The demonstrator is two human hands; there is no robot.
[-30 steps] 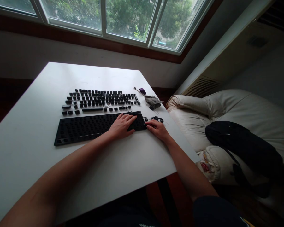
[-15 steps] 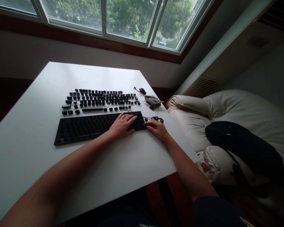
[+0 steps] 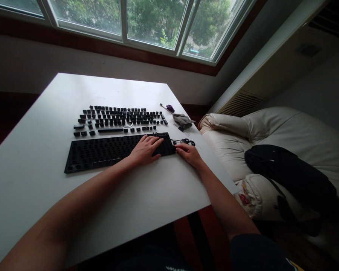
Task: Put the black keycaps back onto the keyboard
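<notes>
A black keyboard with most of its keycaps off lies across the white table. My left hand rests flat on its right part, fingers spread and holding nothing. At the keyboard's right end, my right hand has thumb and forefinger pinched together. A small dark bit shows at those fingertips, too small to name. Just beyond them sits a loose black piece, beside the coiled black cable. Behind the keyboard, loose black keycaps stand in rows, with a long space bar keycap nearest the keyboard.
A grey cloth, a purple item and a thin brush-like stick lie at the table's right edge. To the right stands a cream sofa with a black bag on it. A window is behind the table.
My right hand has shifted very slightly right, and its pinched fingertips have turned a little; a pale glint there no longer shows. My left hand stays in place.
</notes>
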